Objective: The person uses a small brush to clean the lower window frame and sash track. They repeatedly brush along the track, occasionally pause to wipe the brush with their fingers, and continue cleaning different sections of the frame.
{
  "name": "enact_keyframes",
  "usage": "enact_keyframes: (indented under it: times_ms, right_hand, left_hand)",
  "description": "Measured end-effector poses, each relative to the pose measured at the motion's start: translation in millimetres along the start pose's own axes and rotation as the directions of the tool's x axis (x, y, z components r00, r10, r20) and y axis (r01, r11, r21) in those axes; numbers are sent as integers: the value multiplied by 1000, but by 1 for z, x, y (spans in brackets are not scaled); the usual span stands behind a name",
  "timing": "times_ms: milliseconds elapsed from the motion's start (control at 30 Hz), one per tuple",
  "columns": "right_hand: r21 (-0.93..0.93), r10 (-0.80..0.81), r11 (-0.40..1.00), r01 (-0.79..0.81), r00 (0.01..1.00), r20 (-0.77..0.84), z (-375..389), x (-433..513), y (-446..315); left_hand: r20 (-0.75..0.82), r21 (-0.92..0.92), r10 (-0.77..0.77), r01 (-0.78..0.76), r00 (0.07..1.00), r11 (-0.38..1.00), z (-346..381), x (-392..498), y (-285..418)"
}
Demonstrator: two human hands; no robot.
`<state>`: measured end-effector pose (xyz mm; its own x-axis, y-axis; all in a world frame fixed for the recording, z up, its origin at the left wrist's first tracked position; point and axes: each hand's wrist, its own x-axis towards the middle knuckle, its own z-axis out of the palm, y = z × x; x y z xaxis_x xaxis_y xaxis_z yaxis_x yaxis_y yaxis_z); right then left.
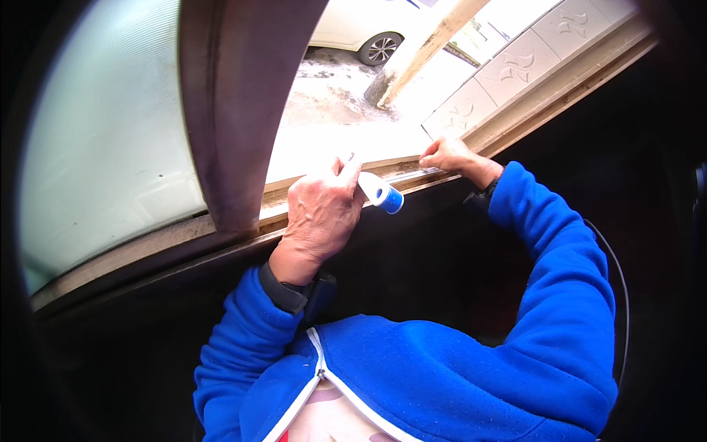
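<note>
My left hand (326,207) is raised in front of the window sill with its fingers closed. A small spool (391,200) with a blue band and white rim sticks out from it on the right. A white piece (369,185) lies between the spool and the fingers; whether it is a separate spool I cannot tell. Something thin and pointed (352,157) shows above the thumb. Over the sliding window track (406,168), my right hand (448,156) has its thumb and forefinger pinched together. Any fine thread between the fingertips is lost in the glare.
A frosted glass pane (110,149) in a dark frame (235,110) stands at left. Patterned wall tiles (519,66) border the opening at right. Outside are a post (414,61) and a white car (353,25). A thin cable (622,298) hangs beside my right sleeve.
</note>
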<state>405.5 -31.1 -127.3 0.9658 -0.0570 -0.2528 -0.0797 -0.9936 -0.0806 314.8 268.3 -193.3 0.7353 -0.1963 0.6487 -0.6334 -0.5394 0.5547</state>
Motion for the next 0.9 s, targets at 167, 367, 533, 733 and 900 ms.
enact_keyframes:
  times_ms: [167,367,533,733,900]
  right_hand:
    - [29,120,992,-123,988,99,15,7,-18]
    - [57,241,968,-243,970,42,21,3,-35]
    - [16,267,964,-266,962,-55,35,7,-42]
    - [-15,82,996,-83,996,-23,3,5,-34]
    - [57,36,998,-30,993,-109,-13,54,-57]
  left_hand:
    - [32,10,-36,36,999,999,0,-1,-2]
    - [17,-7,-11,11,1000,1000,0,0,-2]
    - [33,-1,-15,15,999,1000,-1,-1,-1]
    - [5,-13,-25,25,1000,1000,-1,1,0]
    - [17,-6,-18,18,1000,1000,1,2,0]
